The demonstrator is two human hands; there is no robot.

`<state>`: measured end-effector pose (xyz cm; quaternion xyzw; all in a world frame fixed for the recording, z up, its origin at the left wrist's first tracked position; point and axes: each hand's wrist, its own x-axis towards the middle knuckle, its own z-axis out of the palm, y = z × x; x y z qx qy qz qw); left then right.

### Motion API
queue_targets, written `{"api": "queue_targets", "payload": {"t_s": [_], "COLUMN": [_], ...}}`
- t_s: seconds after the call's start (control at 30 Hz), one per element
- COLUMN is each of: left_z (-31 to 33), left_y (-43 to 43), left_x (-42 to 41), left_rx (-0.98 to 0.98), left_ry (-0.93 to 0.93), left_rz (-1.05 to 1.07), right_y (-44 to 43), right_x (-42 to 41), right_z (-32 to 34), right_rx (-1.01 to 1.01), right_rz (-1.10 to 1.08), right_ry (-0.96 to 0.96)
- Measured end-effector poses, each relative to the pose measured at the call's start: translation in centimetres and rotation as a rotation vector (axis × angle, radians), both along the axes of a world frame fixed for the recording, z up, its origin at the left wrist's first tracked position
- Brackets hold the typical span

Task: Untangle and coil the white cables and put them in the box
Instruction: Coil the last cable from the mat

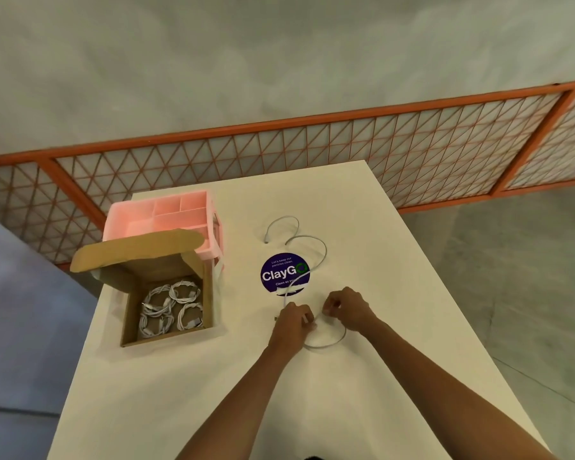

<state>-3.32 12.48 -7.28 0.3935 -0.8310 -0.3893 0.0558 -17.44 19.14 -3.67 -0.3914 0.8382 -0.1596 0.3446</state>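
Cardboard box (166, 340), four coils (185, 290), one cable (326, 252), left hand (292, 322), right hand (347, 308) gripping

On a white table (395, 260), the left hand (294, 318) and right hand (344, 307) each pinch a white cable (326, 345), with a loop hanging between them. The rest of the cable snakes away across a round purple sticker (278, 277). To the left, an open cardboard box (207, 293) holds several coiled cables (171, 305), and a pink tray (161, 210) stands behind the box.
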Motion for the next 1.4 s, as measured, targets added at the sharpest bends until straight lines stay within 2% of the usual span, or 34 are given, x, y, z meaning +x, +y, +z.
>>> {"api": "queue_targets", "payload": {"t_s": [0.1, 0.23, 0.33, 0.4, 0.5, 0.6, 0.73, 0.8, 0.87, 0.93, 0.97, 1.03, 1.17, 1.23, 1.3, 1.4], "left_z": [1.3, 4.2, 6.1, 7.4, 9.0, 10.5, 10.5, 9.9, 9.5, 9.6, 9.4, 9.4, 9.8, 10.3, 11.2, 13.1], "left_y": [0.2, 0.8, 0.7, 0.0, -1.8, -3.5, -5.1, -5.3, -4.7, -3.7, -3.3, -2.5, -1.3, -0.9, -1.2, -1.9], "left_x": [-0.3, -1.0, -0.4, 0.4, 1.2, 1.7, 2.0, 1.9, 1.7, 1.8, 1.8, 2.0, 2.1, 2.4, 3.0, 4.4], "left_rx": [0.043, 0.345, 0.411, 0.421, 0.429, 0.371, 0.221, 0.163, 0.066, -0.040, -0.050, 0.056, 0.256, 0.208, 0.192, 0.421], "left_ry": [0.099, 0.348, 0.413, 0.456, 0.536, 0.623, 0.622, 0.582, 0.520, 0.470, 0.495, 0.566, 0.531, 0.506, 0.479, 0.476], "left_rz": [0.085, 0.271, 0.236, 0.174, 0.117, 0.184, 0.328, 0.418, 0.593, 0.734, 0.724, 0.598, 0.318, 0.220, 0.158, 0.003], "right_y": [-0.2, -0.9, -1.4, -1.5, -1.3, -0.6, -0.2, -0.5, -1.0, -1.5, -1.7, -2.3, -3.4, -3.8, -4.1, -4.4], "right_x": [-0.1, 0.2, -0.3, -0.9, -1.8, -1.6, -0.3, 0.5, 1.4, 2.1, 2.4, 3.0, 3.8, 3.8, 3.5, 2.6], "right_z": [1.8, 4.8, 6.7, 7.7, 8.3, 9.0, 9.4, 9.3, 9.2, 9.3, 9.5, 9.8, 10.5, 11.0, 11.7, 12.7], "right_rx": [-0.104, -0.247, -0.341, -0.360, -0.275, -0.191, -0.325, -0.411, -0.480, -0.535, -0.552, -0.571, -0.619, -0.638, -0.662, -0.604], "right_rz": [-0.042, -0.244, -0.337, -0.319, -0.135, 0.076, 0.239, 0.210, 0.086, -0.030, -0.070, -0.131, -0.232, -0.238, -0.160, 0.141], "right_ry": [-0.093, -0.281, -0.322, -0.284, -0.341, -0.411, -0.398, -0.465, -0.511, -0.478, -0.450, -0.407, -0.353, -0.311, -0.237, -0.202]}}
